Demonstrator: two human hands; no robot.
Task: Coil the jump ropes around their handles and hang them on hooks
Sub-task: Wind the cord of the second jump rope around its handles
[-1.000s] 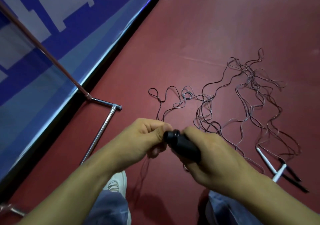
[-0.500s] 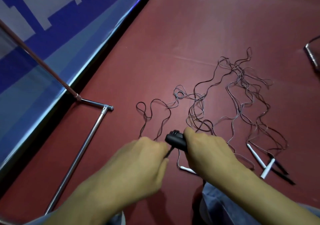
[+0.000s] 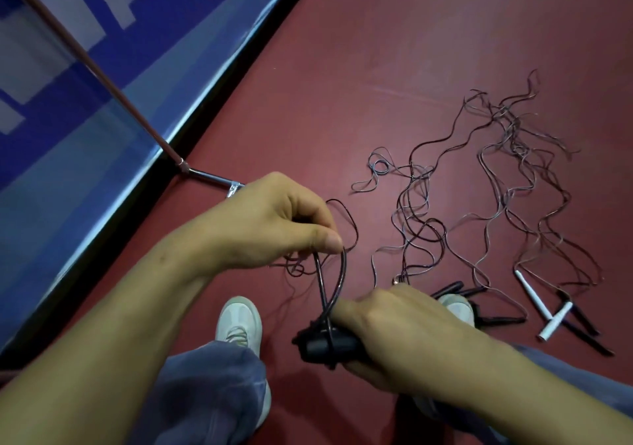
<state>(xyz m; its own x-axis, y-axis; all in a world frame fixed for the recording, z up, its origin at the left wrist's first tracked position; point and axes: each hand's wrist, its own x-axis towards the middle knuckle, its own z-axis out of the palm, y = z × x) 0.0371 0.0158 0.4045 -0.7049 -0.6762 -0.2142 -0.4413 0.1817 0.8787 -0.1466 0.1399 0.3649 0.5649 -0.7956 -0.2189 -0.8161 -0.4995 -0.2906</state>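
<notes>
My right hand (image 3: 400, 335) grips the black jump-rope handles (image 3: 325, 343) low in the middle of the view. A thin black cord (image 3: 334, 283) loops around them and rises to my left hand (image 3: 274, 225), which pinches it between thumb and fingers above the handles. More thin dark ropes (image 3: 496, 204) lie tangled on the red floor to the right. Two white handles (image 3: 534, 299) and several black handles (image 3: 582, 324) rest on the floor at the right.
A chrome rack foot (image 3: 212, 179) with a brown upright pole (image 3: 102, 78) stands at the left by a blue wall panel (image 3: 85, 67). My shoes (image 3: 239, 321) and grey trouser legs fill the bottom of the view.
My left hand has risen away from the handles, drawing a loop of cord up. My right hand has dropped lower with the handles. The view has tilted down, showing my shoes.
</notes>
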